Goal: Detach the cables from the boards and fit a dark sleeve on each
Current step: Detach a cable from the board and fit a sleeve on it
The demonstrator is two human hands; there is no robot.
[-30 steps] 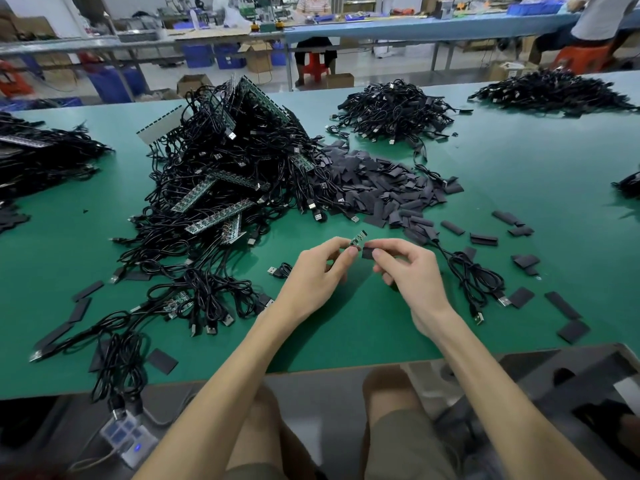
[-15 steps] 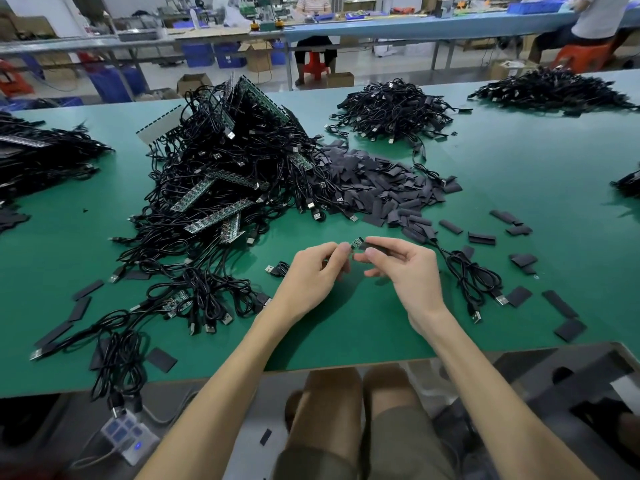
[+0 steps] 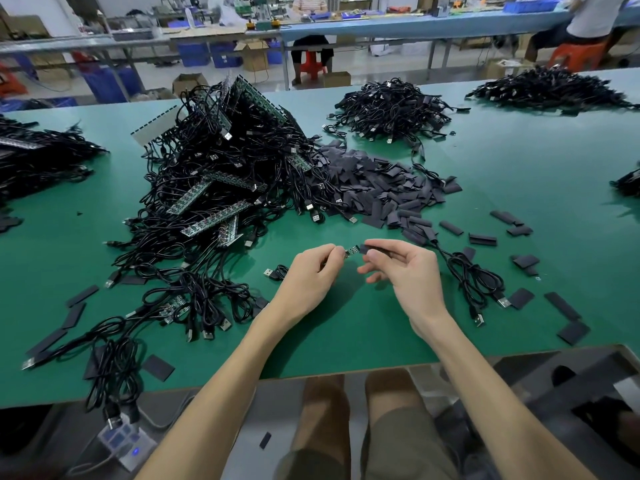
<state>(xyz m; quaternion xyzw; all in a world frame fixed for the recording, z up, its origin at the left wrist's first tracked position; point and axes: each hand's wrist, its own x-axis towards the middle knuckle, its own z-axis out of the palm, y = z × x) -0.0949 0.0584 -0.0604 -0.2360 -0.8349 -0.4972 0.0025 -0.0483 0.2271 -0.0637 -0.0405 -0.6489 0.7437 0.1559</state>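
left hand [image 3: 311, 275] pinches small board [image 3: 350, 251] over green table [image 3: 346, 337] | right hand [image 3: 408, 271] pinches dark sleeve [image 3: 363, 248] thumb-to-forefinger, sleeve just beside board | coiled cable [image 3: 474, 277] lies right of hands | behind: heap of boards with cables [image 3: 221, 181], loose sleeve pile [image 3: 381, 188] touching it | far: second cable pile [image 3: 388, 109]

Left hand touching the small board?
Touching. Head view: left hand pinches the small board at its left end, no gap; right hand pinches the dark sleeve.
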